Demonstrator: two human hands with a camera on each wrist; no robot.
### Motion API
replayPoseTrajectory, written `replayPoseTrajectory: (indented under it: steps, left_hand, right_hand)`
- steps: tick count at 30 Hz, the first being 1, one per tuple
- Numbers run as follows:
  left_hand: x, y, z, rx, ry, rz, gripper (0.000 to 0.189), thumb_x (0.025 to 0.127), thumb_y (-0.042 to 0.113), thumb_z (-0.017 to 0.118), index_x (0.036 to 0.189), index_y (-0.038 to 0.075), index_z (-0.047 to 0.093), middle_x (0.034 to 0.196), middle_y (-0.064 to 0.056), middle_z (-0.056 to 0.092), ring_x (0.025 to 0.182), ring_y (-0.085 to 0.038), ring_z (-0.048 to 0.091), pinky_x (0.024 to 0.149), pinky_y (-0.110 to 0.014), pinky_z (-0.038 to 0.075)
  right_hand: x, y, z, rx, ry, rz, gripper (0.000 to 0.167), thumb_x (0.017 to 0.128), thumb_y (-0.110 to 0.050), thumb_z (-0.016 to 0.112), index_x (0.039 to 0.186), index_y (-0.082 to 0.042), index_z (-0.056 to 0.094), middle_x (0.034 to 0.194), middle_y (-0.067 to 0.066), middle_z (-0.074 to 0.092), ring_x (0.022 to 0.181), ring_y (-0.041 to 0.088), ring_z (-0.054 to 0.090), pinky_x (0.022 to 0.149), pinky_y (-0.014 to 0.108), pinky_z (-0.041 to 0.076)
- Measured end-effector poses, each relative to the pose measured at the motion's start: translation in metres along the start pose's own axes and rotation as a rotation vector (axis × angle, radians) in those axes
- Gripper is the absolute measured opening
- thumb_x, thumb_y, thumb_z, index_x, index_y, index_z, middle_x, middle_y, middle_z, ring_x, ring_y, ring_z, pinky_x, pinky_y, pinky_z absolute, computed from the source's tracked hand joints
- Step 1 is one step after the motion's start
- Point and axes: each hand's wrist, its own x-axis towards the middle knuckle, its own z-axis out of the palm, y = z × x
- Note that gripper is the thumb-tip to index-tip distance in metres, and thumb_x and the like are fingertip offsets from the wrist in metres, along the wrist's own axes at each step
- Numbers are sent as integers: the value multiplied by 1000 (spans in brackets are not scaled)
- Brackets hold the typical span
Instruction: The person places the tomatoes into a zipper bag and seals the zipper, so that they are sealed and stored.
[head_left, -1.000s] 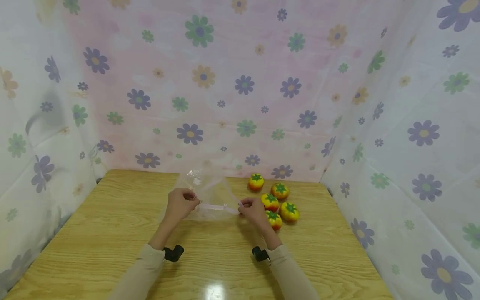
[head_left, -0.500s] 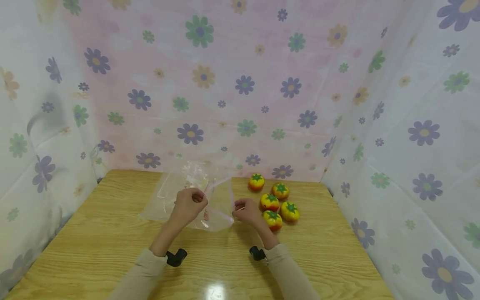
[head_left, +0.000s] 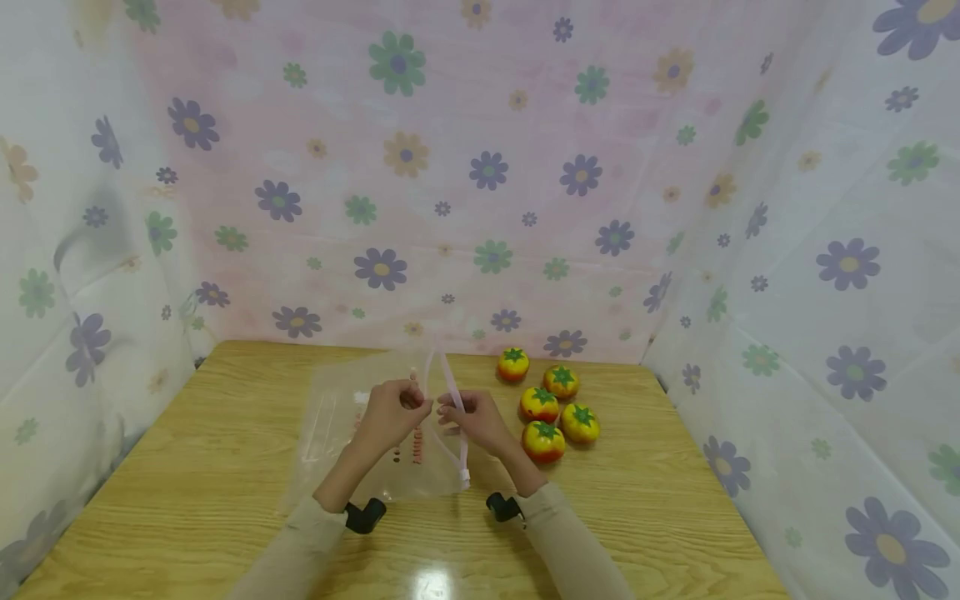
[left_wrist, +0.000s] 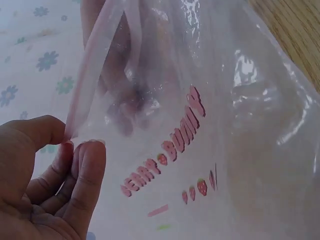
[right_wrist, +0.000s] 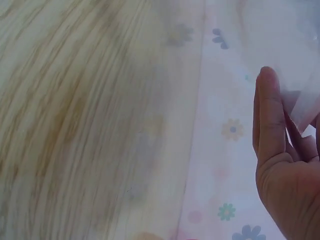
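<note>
A clear zip bag (head_left: 337,425) with pink print lies over the table, its mouth facing right and parted. My left hand (head_left: 393,412) pinches one lip of the mouth between thumb and fingers; in the left wrist view the pink zip edge (left_wrist: 87,82) runs up from that pinch. My right hand (head_left: 483,425) is at the mouth, with the other pink strip crossing over it. Its fingers show through the clear plastic in the left wrist view. Seen from the right wrist, those fingers (right_wrist: 271,115) are straight, beside the pink edge. A slider (head_left: 465,477) sits at the mouth's near end.
Several yellow-red, tomato-like fruits with green leafy tops (head_left: 543,442) stand close to the right of my right hand. Flower-patterned cloth (head_left: 450,208) rises behind and at both sides of the wooden table (head_left: 637,517). A black camera mount (head_left: 365,517) sits at my left wrist.
The bag has turned so its mouth faces right, and its lips have parted. My right hand first came off the edge, then moved left into the mouth. The fruits have stayed put.
</note>
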Motion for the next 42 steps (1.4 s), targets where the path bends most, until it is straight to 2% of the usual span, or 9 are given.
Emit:
replayPoseTrajectory:
  steps: [8, 12, 16, 20, 23, 28, 31, 35, 42]
  left_hand:
    - [5, -4, 6, 31, 15, -90, 16, 88, 8, 74, 94, -5, 69, 79, -12, 70, 65, -18, 66, 58, -32, 56]
    - [9, -3, 5, 53, -2, -62, 11, 87, 0, 67, 76, -1, 66, 70, -8, 68, 59, -14, 62, 54, -27, 51]
    - [10, 0, -4, 70, 19, -14, 19, 85, -6, 64, 68, 2, 67, 66, -7, 68, 55, -12, 56, 55, -26, 46]
    - [8, 2, -16, 59, 77, 0, 12, 86, -6, 67, 80, -2, 76, 76, -12, 74, 64, -18, 66, 65, -34, 56]
    - [6, 4, -26, 56, 117, -17, 10, 86, -5, 69, 90, -5, 78, 82, -16, 75, 72, -25, 71, 70, -40, 60]
    - [3, 9, -42, 64, 162, -53, 11, 86, -5, 70, 94, -7, 78, 86, -19, 75, 77, -30, 72, 70, -38, 60]
    - [0, 12, -49, 67, 179, -72, 12, 86, -4, 71, 96, -7, 77, 89, -20, 74, 79, -31, 71, 70, -38, 60]
    - [-3, 12, -56, 62, 208, -89, 13, 86, -2, 72, 98, -5, 78, 91, -19, 73, 80, -30, 70, 68, -32, 59]
    - [-6, 10, -66, 60, 270, -109, 9, 86, 0, 75, 94, -4, 78, 88, -19, 73, 77, -29, 69, 62, -20, 52]
  right_hand:
    - [-4, -12, 4, 2, -35, 20, 24, 100, -4, 63, 121, 7, 69, 111, 26, 72, 94, 32, 74, 77, 38, 62]
    - [-4, -11, 4, 1, -18, 25, 26, 100, -4, 63, 123, 9, 67, 111, 27, 72, 94, 32, 74, 76, 36, 62]
    - [-4, -7, -2, -16, 58, 41, 25, 99, -2, 64, 119, 12, 67, 108, 27, 72, 90, 29, 75, 76, 33, 62]
    - [-6, -3, -11, -29, 107, 59, 22, 98, -1, 64, 114, 14, 67, 105, 27, 72, 88, 26, 76, 77, 34, 62]
    - [-8, 0, -18, -63, 135, 98, 22, 98, -3, 65, 114, 11, 69, 105, 23, 73, 89, 22, 75, 78, 31, 62]
    - [-10, 2, -27, -126, 225, 183, 24, 98, -13, 69, 114, 4, 72, 105, 17, 74, 88, 14, 69, 79, 28, 60]
    - [-10, 4, -30, -97, 255, 215, 27, 97, -13, 71, 118, 4, 71, 109, 18, 73, 87, 13, 68, 80, 30, 61]
    - [-11, 1, -33, -12, 269, 232, 25, 97, -3, 67, 120, 7, 69, 112, 20, 70, 89, 15, 70, 82, 31, 61]
    - [-14, -10, -41, 92, 258, 181, 23, 98, 5, 61, 118, 12, 67, 113, 25, 69, 93, 20, 73, 83, 32, 61]
